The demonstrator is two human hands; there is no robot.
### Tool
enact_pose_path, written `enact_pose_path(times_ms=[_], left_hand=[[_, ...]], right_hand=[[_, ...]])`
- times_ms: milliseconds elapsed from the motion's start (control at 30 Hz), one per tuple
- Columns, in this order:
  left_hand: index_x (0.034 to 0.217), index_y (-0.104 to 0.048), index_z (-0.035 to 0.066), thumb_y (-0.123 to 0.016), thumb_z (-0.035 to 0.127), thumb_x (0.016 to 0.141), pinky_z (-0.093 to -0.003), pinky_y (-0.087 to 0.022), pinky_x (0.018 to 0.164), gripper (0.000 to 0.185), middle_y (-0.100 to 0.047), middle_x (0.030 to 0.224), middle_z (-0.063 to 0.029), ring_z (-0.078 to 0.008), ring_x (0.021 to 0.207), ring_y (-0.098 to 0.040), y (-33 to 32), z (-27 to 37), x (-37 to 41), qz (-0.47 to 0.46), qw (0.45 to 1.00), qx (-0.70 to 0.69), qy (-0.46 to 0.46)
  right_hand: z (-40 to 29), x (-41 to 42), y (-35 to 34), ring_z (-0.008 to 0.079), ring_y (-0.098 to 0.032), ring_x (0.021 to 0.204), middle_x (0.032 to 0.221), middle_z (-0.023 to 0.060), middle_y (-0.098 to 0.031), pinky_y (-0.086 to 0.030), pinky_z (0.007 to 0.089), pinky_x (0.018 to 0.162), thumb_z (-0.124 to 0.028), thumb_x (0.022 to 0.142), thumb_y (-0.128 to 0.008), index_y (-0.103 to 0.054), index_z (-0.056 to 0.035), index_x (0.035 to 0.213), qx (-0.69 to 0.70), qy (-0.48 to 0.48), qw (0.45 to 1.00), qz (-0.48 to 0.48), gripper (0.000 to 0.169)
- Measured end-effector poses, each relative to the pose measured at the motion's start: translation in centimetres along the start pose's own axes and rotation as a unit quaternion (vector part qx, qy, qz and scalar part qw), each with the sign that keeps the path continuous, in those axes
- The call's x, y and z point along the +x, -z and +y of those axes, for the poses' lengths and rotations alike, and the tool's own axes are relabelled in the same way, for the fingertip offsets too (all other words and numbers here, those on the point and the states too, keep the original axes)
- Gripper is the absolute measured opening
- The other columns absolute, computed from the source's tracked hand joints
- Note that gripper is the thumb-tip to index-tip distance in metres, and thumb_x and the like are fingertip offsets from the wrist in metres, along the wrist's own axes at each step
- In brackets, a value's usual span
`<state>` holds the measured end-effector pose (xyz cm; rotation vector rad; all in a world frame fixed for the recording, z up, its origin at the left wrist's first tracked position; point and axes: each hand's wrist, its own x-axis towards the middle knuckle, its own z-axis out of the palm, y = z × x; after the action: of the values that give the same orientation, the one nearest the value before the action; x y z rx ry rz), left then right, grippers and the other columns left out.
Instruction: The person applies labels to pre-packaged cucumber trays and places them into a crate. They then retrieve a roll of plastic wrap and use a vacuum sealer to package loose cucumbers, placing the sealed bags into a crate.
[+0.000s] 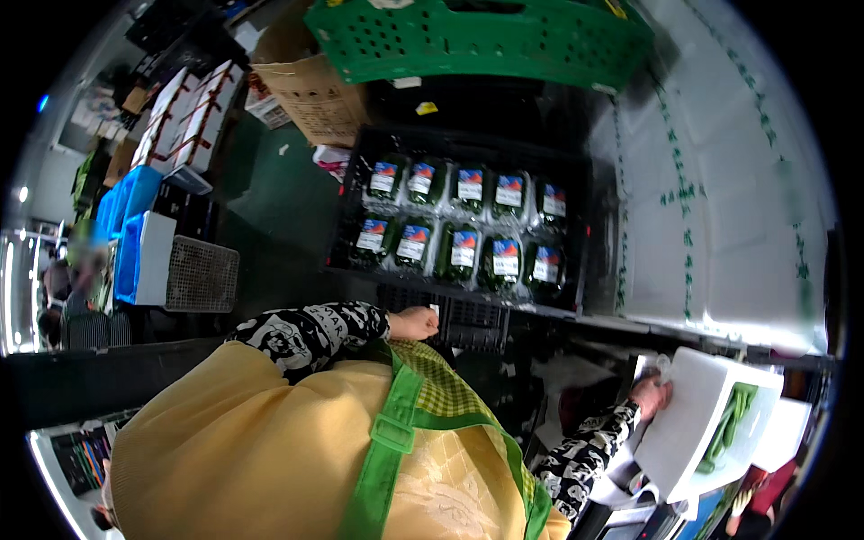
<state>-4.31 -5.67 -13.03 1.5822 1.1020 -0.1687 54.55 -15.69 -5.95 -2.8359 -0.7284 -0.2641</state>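
My left hand (415, 322) is curled shut in front of my apron, with a small white piece (434, 310) at its fingertips. Just beyond it is a black plastic crate (466, 291), holding two rows of plastic-wrapped green vegetables (459, 253) with blue, red and white labels. Off to the right, my right hand (651, 395) reaches beside a white foam box (682, 418) and close to some clear plastic (665, 366). Its fingers are blurred and partly hidden, so a hold cannot be made out. Long green vegetables (727, 425), apparently cucumbers, lie in the foam box.
A green perforated crate (472, 40) stands at the far side, near an open cardboard box (314, 94). White wrapped stacks with green writing (729, 223) rise on the right. At left are blue bins (128, 202), a grey basket (201, 273) and a blurred person (77, 270).
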Motion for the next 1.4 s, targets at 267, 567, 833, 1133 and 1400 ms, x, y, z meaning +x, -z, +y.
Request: enact_pose_path(times_ms=[267, 567, 833, 1133, 1400], left_hand=[[0.135, -0.040, 0.005, -0.065, 0.028, 0.093, -0.0345, -0.052, 0.084, 0.054, -0.055, 0.120, -0.0140, -0.0210, 0.100, -0.063, 4.6, 12.3, -6.2, 0.026, 0.916, -0.396, -0.052], [0.112, -0.058, 0.003, -0.057, 0.028, 0.097, -0.0291, -0.046, 0.093, 0.029, -0.061, 0.105, -0.0069, -0.0154, 0.106, -0.057, 14.3, 12.0, -9.3, 0.113, 0.900, -0.362, -0.214], [0.104, -0.057, 0.003, -0.060, 0.015, 0.095, -0.0270, -0.050, 0.049, 0.015, -0.063, 0.085, -0.0132, -0.0159, 0.061, -0.060, 28.6, -11.0, -8.0, 0.078, 0.555, -0.828, 0.002], [0.087, -0.048, 0.012, -0.037, 0.041, 0.096, -0.0297, -0.029, 0.039, 0.033, -0.046, 0.067, -0.0020, -0.0147, 0.047, -0.039, 44.1, -33.8, 1.2, 0.236, 0.483, -0.826, 0.168], [0.101, -0.049, 0.007, -0.047, 0.039, 0.093, -0.0409, -0.049, 0.077, 0.033, -0.056, 0.092, -0.0066, -0.0268, 0.085, -0.056, 55.1, -51.3, 14.1, 0.304, 0.451, -0.834, 0.088]], right_hand=[[-11.6, -8.3, 7.6, 0.0290, -0.062, 0.095, 0.104, 0.0142, -0.066, -0.048, 0.0350, 0.088, -0.010, 0.089, -0.057, -0.060, 0.0021, 0.112, 0.388, 0.077, 0.913, -0.103, 0.025], [-37.2, -34.5, 15.2, 0.0370, -0.058, 0.092, 0.096, 0.0199, -0.057, -0.048, 0.0410, 0.077, -0.006, 0.080, -0.065, -0.058, 0.0024, 0.104, 0.488, 0.358, 0.711, -0.358, 0.026], [-47.1, -47.1, 11.0, 0.0171, -0.061, 0.098, 0.118, 0.0122, -0.059, -0.049, 0.0282, 0.083, 0.000, 0.087, -0.060, -0.046, 0.0004, 0.131, 0.463, 0.183, 0.718, -0.487, 0.046], [-52.8, -55.4, 7.6, 0.0327, -0.055, 0.104, 0.110, 0.0166, -0.057, -0.046, 0.0395, 0.090, -0.005, 0.080, -0.068, -0.057, -0.0004, 0.113, 0.255, 0.311, 0.839, -0.366, 0.035], [-53.8, -58.5, 6.4, 0.0287, -0.059, 0.094, 0.104, 0.0151, -0.058, -0.047, 0.0372, 0.083, -0.007, 0.083, -0.066, -0.052, -0.0014, 0.117, 0.217, 0.191, 0.885, -0.364, 0.037]])
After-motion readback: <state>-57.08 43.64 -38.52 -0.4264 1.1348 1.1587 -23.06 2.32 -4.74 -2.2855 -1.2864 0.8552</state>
